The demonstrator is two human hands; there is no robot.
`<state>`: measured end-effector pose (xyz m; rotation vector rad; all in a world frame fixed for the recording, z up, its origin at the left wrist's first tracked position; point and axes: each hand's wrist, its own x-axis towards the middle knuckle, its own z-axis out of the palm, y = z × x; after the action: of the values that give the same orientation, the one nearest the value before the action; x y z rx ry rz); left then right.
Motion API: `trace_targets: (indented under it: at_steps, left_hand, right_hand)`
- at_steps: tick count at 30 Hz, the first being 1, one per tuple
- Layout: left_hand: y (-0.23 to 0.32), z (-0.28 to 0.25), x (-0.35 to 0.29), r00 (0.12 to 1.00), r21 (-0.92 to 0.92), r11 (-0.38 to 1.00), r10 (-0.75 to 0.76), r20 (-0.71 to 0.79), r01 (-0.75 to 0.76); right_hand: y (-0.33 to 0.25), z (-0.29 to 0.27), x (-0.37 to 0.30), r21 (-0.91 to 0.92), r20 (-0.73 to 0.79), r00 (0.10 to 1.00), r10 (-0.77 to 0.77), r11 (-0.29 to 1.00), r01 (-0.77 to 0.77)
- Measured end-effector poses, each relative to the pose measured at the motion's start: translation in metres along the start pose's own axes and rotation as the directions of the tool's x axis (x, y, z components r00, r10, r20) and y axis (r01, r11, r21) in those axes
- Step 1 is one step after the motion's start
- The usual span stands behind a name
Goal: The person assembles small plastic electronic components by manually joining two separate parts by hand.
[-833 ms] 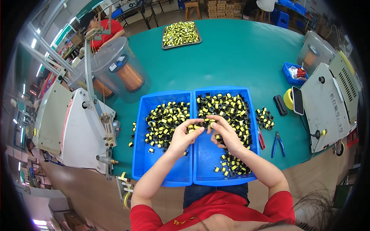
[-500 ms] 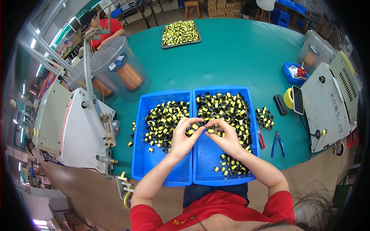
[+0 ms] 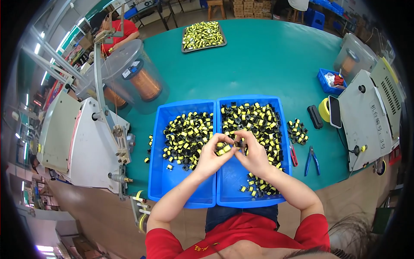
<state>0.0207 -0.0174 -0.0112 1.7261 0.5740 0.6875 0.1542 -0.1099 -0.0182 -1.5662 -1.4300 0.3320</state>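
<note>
My left hand (image 3: 209, 156) is curled over the divide between two blue bins, with a few small yellow-taped black coil bobbins (image 3: 223, 150) in its fingers. Against it, fingertips almost meeting, my right hand (image 3: 255, 157) pinches a dark bobbin (image 3: 237, 144); the fingers partly hide it. Many more such bobbins fill the back of the left bin (image 3: 172, 185) and the back and right side of the right bin (image 3: 228, 185). Bare blue floor shows at the front of both.
Loose bobbins (image 3: 297, 131) lie right of the bins, near a red-handled tool (image 3: 293, 156) and blue pliers (image 3: 311, 160). Winding machines flank the table (image 3: 241, 60). A tray (image 3: 203, 36) of yellow parts sits at the back; a co-worker (image 3: 125, 32) is at far left.
Both hands have shifted slightly to the right and turned at the fingertips. The bobbins in the left hand now show more plainly, with yellow sides up.
</note>
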Motion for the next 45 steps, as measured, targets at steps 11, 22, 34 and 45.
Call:
trace_targets:
  at_steps: [11, 22, 34, 45]
  left_hand:
    - [-0.014, -0.081, 0.028, 0.871, 0.704, 0.709, 0.319, -0.374, 0.042]
    - [0.001, -0.025, 0.017, 0.995, 0.260, 0.962, -0.090, 0.036, 0.078]
    - [0.002, -0.011, 0.007, 0.990, -0.434, 0.894, -0.061, 0.125, 0.110]
    - [-0.003, -0.020, 0.011, 0.953, -0.733, 0.611, -0.164, 0.254, 0.301]
  right_hand:
    - [0.019, -0.012, 0.016, 0.566, 0.797, 0.345, 0.495, -0.416, -0.712]
    - [-0.010, -0.021, 0.015, 0.568, 0.674, 0.599, 0.432, 0.215, -0.794]
    - [0.005, -0.012, 0.011, 0.725, 0.588, 0.684, 0.431, 0.093, -0.682]
    - [-0.005, -0.010, 0.011, 0.642, 0.342, 0.822, 0.455, 0.526, -0.558]
